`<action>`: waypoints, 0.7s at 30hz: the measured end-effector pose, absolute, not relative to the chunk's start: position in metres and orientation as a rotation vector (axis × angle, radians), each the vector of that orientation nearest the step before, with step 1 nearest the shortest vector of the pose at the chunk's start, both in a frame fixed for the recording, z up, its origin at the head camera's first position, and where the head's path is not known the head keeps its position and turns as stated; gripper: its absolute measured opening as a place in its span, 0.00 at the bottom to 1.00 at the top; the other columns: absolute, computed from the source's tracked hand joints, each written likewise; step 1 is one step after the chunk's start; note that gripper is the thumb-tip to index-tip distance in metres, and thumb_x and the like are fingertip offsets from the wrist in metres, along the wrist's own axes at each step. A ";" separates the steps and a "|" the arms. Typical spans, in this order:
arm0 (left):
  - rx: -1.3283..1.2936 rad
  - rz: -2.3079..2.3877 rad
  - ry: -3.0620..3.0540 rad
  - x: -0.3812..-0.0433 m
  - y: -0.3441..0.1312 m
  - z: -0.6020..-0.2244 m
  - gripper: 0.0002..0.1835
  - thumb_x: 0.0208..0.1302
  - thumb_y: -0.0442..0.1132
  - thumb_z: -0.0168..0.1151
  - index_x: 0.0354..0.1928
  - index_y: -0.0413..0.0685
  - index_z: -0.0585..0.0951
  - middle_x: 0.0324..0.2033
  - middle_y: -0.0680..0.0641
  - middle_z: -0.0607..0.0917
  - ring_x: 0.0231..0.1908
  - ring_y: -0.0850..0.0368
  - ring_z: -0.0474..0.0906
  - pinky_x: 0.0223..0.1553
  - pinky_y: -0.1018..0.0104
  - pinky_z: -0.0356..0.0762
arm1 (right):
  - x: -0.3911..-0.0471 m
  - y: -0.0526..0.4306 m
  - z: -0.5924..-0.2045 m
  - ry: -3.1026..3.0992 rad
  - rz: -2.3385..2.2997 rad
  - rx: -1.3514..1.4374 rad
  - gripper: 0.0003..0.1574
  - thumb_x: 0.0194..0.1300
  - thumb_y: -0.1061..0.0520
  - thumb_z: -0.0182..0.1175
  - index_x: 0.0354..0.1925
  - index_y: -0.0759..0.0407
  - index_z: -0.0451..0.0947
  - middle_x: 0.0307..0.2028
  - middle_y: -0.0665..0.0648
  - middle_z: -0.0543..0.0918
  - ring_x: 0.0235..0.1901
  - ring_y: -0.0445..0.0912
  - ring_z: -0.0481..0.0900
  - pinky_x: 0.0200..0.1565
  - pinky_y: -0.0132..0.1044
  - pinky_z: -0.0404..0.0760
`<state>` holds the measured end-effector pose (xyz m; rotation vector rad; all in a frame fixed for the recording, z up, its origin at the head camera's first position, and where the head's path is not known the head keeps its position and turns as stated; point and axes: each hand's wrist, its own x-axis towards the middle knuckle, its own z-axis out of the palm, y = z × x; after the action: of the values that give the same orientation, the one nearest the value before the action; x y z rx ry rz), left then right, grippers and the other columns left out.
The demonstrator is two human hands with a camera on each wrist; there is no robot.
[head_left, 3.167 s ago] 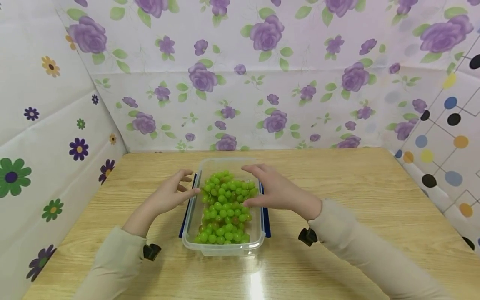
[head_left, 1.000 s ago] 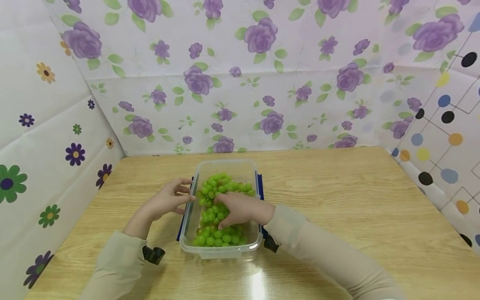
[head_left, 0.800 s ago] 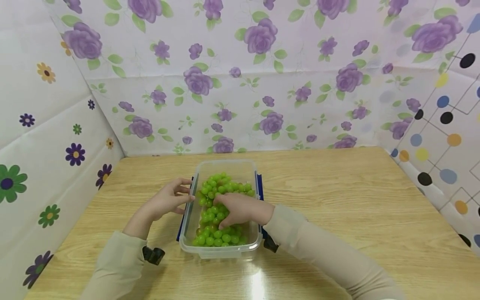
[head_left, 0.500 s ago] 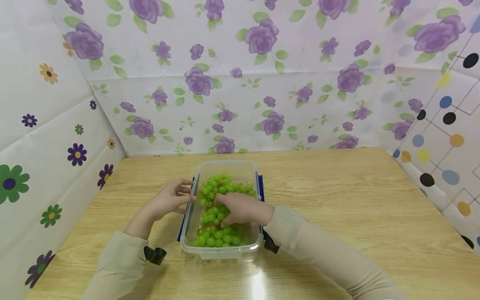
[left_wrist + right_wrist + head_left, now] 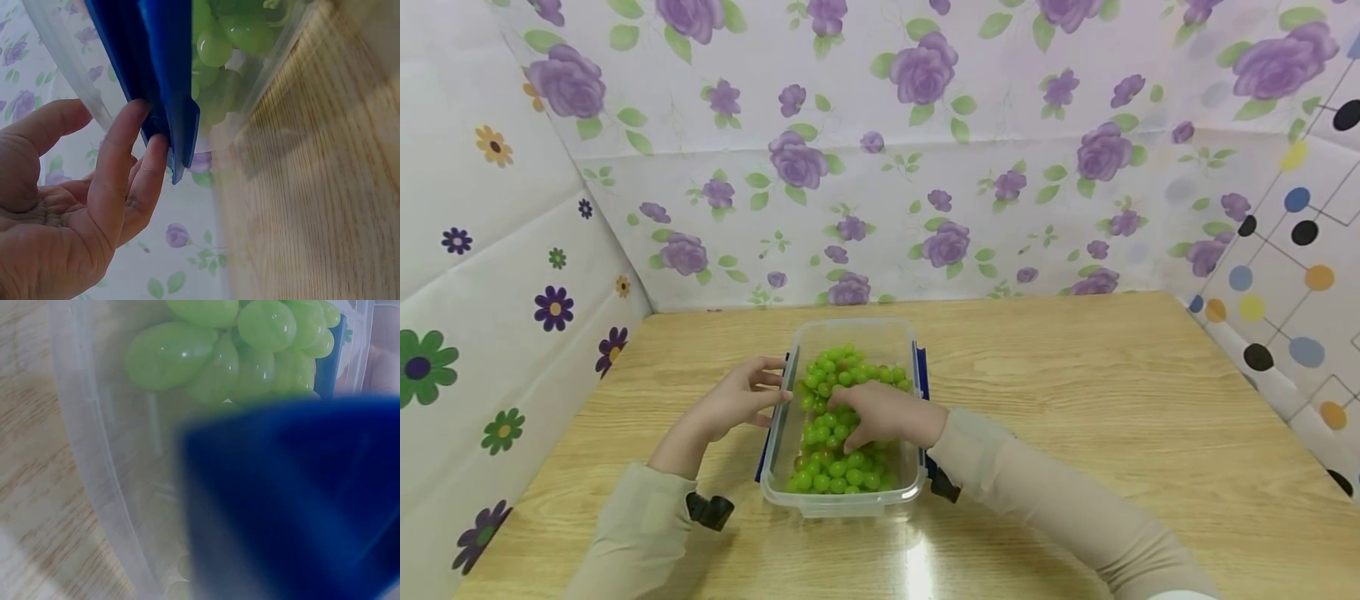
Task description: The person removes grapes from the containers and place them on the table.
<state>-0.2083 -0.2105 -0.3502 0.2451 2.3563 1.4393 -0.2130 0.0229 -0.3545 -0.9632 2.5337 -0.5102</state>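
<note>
Lower centre, the clear box holds green grapes; the right hand has dipped among them — work seemingly reaching the fruit — its hidden grip untellable. Left of centre, the left hand, loosely spread, touches a blue latch.

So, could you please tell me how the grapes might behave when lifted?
The grapes look glossy, so they may be slippery. Being clustered, they would probably sag when raised. Any round one that came loose might roll.
</note>
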 end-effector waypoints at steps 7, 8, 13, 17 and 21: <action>0.239 1.448 2.349 -0.208 -0.211 -0.351 0.34 0.68 0.37 0.56 0.70 0.34 0.54 0.62 0.25 0.62 0.57 0.33 0.69 0.43 0.52 0.81 | -0.213 0.024 -0.355 2.539 -0.538 -0.969 0.33 0.53 0.56 0.72 0.58 0.56 0.76 0.56 0.53 0.79 0.55 0.46 0.77 0.55 0.36 0.75; 0.237 1.447 2.349 -0.208 -0.211 -0.351 0.34 0.68 0.37 0.56 0.70 0.34 0.54 0.62 0.25 0.62 0.57 0.33 0.70 0.43 0.52 0.81 | -0.213 0.024 -0.355 2.542 -0.540 -0.969 0.33 0.53 0.56 0.71 0.58 0.57 0.76 0.57 0.53 0.79 0.56 0.47 0.76 0.56 0.37 0.75; 0.222 1.445 2.347 -0.209 -0.212 -0.351 0.34 0.68 0.38 0.56 0.70 0.35 0.54 0.62 0.25 0.62 0.57 0.34 0.70 0.44 0.52 0.81 | -0.209 0.026 -0.352 2.568 -0.541 -0.958 0.31 0.52 0.58 0.72 0.56 0.59 0.77 0.55 0.55 0.80 0.55 0.48 0.78 0.54 0.36 0.76; 0.207 1.446 2.343 -0.208 -0.212 -0.350 0.34 0.69 0.38 0.56 0.70 0.35 0.54 0.62 0.25 0.62 0.57 0.34 0.70 0.43 0.52 0.81 | -0.207 0.027 -0.350 2.590 -0.544 -0.931 0.29 0.51 0.59 0.72 0.52 0.62 0.79 0.53 0.56 0.82 0.52 0.48 0.79 0.51 0.35 0.78; 0.191 1.448 2.335 -0.208 -0.211 -0.350 0.33 0.69 0.38 0.56 0.70 0.37 0.55 0.62 0.26 0.62 0.57 0.35 0.70 0.43 0.52 0.81 | -0.205 0.028 -0.349 2.602 -0.541 -0.902 0.28 0.51 0.58 0.73 0.51 0.62 0.80 0.51 0.56 0.83 0.50 0.48 0.80 0.50 0.35 0.78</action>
<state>-0.2085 -0.2110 -0.3502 0.1913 2.3346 1.4478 -0.2055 0.0277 -0.3488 -0.9024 2.6018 -0.5410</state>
